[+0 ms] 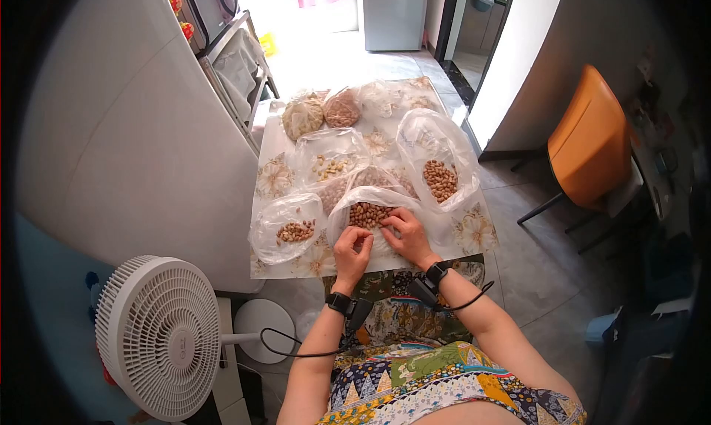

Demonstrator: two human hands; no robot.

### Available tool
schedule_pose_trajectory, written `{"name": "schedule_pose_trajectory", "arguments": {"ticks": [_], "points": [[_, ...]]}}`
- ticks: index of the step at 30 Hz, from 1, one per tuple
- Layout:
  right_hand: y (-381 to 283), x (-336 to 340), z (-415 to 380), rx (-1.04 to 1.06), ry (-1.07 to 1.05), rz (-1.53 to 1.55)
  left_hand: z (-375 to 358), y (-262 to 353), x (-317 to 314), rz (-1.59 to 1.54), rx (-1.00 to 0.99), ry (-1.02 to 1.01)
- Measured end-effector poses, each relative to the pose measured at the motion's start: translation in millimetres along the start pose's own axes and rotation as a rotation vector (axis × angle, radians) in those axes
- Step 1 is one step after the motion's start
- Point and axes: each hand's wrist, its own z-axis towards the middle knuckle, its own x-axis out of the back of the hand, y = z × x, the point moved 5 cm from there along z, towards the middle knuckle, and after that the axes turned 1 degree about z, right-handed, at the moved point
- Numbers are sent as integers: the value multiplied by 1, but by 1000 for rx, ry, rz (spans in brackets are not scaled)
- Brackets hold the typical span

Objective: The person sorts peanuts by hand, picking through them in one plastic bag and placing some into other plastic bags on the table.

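Note:
Small brown peanut-like kernels (368, 215) lie in an open clear plastic bag (339, 216) at the near side of the table. My left hand (353, 248) is over the bag's front edge, its thumb and forefinger pinched together; whatever is between them is too small to make out. Close by, my right hand (404, 234) curls its fingers at the right edge of the kernels, and its fingertips are partly hidden. To the left, another bag (261, 237) holds reddish and pale kernels (296, 231). A bag at the right (461, 145) contains more brown kernels (441, 180).
Pale yellow pieces (329, 167) lie in a bag behind the middle one. Two full bags, one pale (303, 117) and one pinkish (341, 108), stand at the back of the flowered tablecloth (474, 231). A fan (178, 343) stands at left, an orange chair (590, 143) at right.

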Motion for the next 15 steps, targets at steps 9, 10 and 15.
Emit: {"name": "schedule_pose_trajectory", "arguments": {"ticks": [9,10,15], "points": [[-3,0,2,43,-32,-14,0,-2,0,2,-11,7],[-3,0,2,50,-33,-18,-1,-3,0,1,-11,7],[-4,1,2,87,-44,-16,0,-1,0,4,-7,-2]]}}
